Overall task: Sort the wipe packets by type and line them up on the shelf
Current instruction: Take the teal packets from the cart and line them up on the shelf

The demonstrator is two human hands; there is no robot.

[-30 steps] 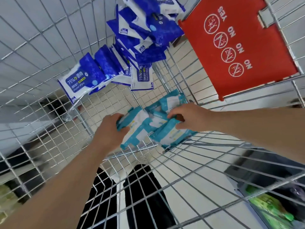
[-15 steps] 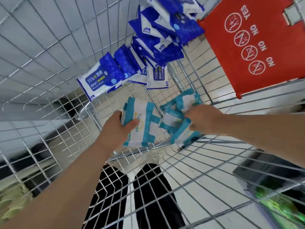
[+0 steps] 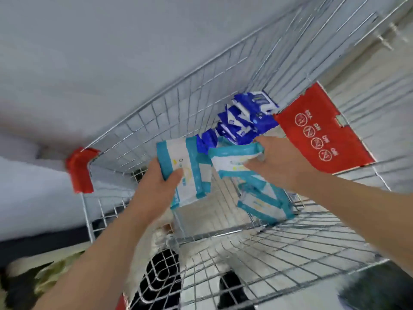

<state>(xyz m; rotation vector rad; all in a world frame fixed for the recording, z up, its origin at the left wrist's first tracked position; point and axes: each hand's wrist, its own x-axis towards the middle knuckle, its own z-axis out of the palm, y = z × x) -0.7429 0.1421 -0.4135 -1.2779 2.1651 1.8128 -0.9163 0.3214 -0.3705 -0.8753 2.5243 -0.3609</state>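
Observation:
My left hand (image 3: pixel 154 189) grips a teal-and-white wipe packet (image 3: pixel 185 168), held upright above the wire shopping cart (image 3: pixel 223 90). My right hand (image 3: pixel 277 162) clutches several more teal-and-white packets (image 3: pixel 257 191) that hang down from it in a loose bunch. Dark blue wipe packets (image 3: pixel 241 124) lie piled at the far end of the cart, just beyond both hands. The view is blurred by motion.
A red child-seat flap (image 3: pixel 324 135) with round warning icons stands at the cart's right side. A red corner bumper (image 3: pixel 80 168) marks the cart's left corner. Dark shoes show through the wire floor (image 3: pixel 290 242). A pale wall fills the upper left.
Both hands have lifted their teal packets up off the cart floor. The camera has tilted up, so the blue pile now sits farther away and the cart rim shows.

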